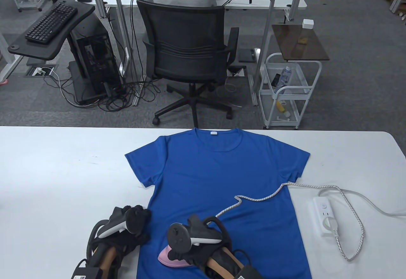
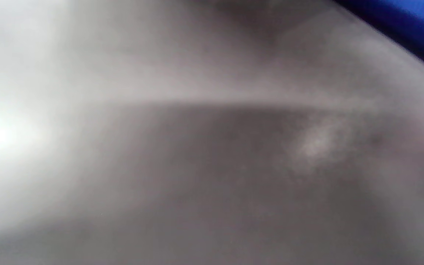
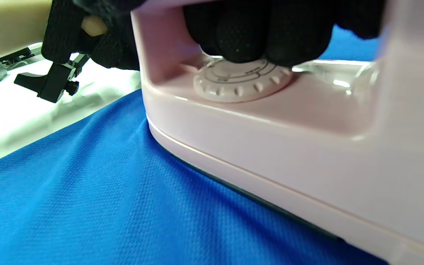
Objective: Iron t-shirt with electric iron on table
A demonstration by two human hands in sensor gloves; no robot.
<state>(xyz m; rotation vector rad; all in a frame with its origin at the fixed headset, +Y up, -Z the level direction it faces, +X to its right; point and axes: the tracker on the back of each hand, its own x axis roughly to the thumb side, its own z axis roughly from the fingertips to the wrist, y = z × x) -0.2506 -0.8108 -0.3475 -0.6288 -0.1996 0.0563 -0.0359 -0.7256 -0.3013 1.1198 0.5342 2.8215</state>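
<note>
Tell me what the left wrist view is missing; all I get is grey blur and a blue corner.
Observer: The table view shows the right hand gripping a pink iron on the blue t-shirt.
Operator: Confirm the soleplate is down.
Observer: The right wrist view shows the iron's base flat on the fabric, gloved fingers over its dial.
Operator: Locate my left hand.
Observer: The left hand rests at the shirt's left edge.

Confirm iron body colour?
Pale pink. The iron shows best in the right wrist view, resting on the blue t-shirt.
</note>
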